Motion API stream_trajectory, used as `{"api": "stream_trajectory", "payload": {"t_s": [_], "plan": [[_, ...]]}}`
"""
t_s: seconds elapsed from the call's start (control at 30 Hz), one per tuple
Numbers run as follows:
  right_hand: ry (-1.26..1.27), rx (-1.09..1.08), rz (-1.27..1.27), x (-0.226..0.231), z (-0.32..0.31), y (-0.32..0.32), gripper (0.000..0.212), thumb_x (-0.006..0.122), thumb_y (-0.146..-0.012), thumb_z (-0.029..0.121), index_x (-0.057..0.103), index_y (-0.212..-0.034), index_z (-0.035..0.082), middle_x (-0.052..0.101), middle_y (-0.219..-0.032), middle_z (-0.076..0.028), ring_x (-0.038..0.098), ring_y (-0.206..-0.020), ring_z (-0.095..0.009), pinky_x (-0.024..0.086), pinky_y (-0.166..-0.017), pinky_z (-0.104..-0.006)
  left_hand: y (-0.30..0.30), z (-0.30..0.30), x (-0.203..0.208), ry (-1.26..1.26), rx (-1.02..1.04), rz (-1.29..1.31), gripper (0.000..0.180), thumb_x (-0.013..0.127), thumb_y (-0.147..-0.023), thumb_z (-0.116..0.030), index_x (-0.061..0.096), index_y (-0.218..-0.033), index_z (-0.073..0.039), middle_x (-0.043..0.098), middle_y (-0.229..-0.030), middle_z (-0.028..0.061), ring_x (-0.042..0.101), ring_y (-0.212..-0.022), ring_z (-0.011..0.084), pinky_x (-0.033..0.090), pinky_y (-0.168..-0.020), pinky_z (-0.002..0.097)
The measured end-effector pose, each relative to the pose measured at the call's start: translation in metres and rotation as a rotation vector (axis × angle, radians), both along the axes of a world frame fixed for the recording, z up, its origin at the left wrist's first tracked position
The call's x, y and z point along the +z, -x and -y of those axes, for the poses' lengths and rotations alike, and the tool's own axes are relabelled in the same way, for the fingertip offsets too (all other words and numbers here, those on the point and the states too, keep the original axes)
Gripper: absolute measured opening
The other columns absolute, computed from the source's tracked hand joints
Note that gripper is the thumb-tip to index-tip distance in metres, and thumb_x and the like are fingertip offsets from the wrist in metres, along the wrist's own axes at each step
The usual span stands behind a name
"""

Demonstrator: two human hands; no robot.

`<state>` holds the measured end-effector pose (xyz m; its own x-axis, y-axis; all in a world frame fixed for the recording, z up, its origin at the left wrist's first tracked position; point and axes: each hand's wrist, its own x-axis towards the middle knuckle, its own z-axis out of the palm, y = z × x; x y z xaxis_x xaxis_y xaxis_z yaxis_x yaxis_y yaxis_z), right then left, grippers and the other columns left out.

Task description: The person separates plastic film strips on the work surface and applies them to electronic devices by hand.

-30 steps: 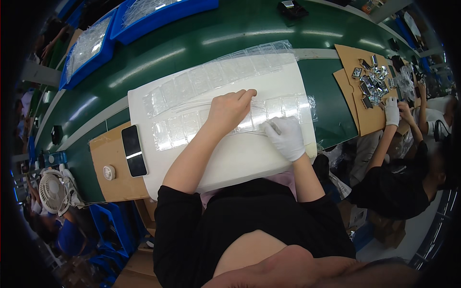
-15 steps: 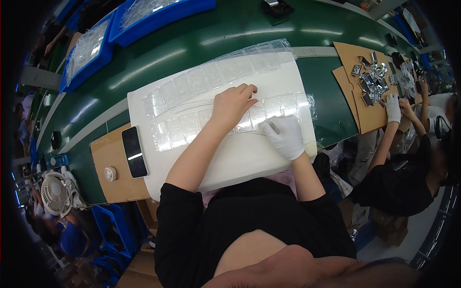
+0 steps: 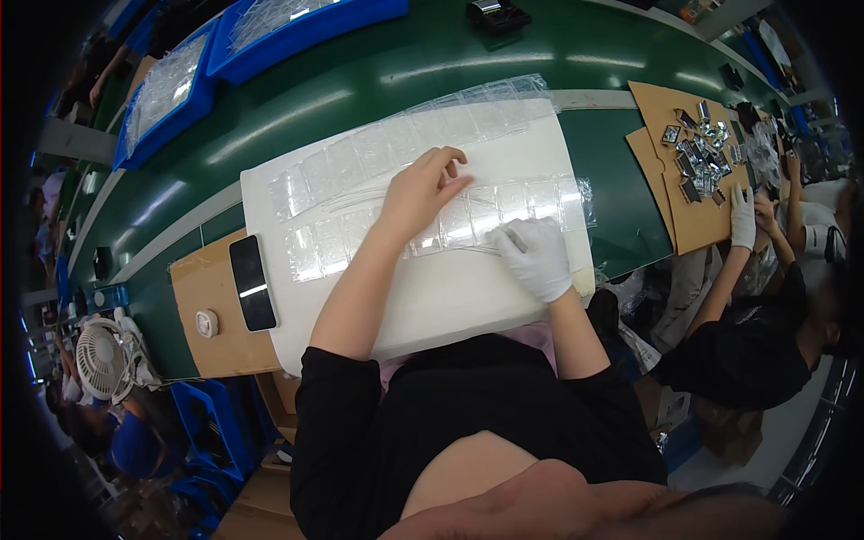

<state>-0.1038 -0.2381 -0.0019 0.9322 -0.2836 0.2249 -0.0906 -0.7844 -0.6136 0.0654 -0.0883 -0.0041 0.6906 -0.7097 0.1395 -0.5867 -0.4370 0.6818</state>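
Two long strips of clear plastic pockets lie on a white padded sheet (image 3: 432, 315). The far strip (image 3: 360, 157) slants up to the right; the near strip (image 3: 319, 252) runs below it. Thin white strands (image 3: 346, 200) lie between them. My bare left hand (image 3: 418, 193) hovers at the near strip's far edge, thumb and bent fingers apart, with nothing visible between them. In a white glove, my right hand (image 3: 538, 261) rests on the near strip's right part, fingers folded. A second bundle of thin strands (image 3: 463, 249) runs up to its fingertips; the grip itself is partly hidden.
A black phone (image 3: 254, 283) lies at the sheet's left edge, beside a white tape roll (image 3: 207, 323) on cardboard (image 3: 216, 355). Blue bins (image 3: 301, 31) of clear plastic pieces stand far left. At right, a co-worker's gloved hand (image 3: 742, 216) is beside small shiny parts (image 3: 704, 157) on cardboard.
My left hand has shifted slightly left and its fingers have lifted and curled. My right hand stays nearly in place. The co-worker's gloved hand has turned and moved a little right.
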Motion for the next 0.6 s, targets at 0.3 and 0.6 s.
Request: {"api": "stream_trajectory", "payload": {"t_s": [0.3, 0.6], "plan": [[0.012, -0.006, 0.016, -0.004, 0.003, -0.001, 0.019, 0.068, -0.085, 0.020, 0.066, -0.069, 0.009, 0.060, -0.058, -0.003, 0.058, -0.057, -0.026, 0.044, -0.071, -0.0350, -0.015, -0.020, 0.002, -0.071, 0.026, -0.138, 0.027, 0.078, -0.088, -0.019, 0.065, -0.109, -0.009, 0.061, -0.090, 0.0037, 0.054, -0.077, 0.0167, 0.047, -0.074, 0.0269], [0.041, 0.032, 0.145, -0.012, -0.002, -0.015, 0.008, 0.067, -0.085, 0.015, 0.069, -0.085, 0.008, 0.067, -0.075, -0.005, 0.061, -0.069, -0.025, 0.046, -0.074, -0.0354, -0.014, -0.029, -0.003, -0.050, 0.049, -0.142, 0.024, 0.072, -0.093, -0.024, 0.064, -0.111, -0.010, 0.064, -0.094, 0.0042, 0.061, -0.078, 0.0197, 0.049, -0.076, 0.0290]]}}
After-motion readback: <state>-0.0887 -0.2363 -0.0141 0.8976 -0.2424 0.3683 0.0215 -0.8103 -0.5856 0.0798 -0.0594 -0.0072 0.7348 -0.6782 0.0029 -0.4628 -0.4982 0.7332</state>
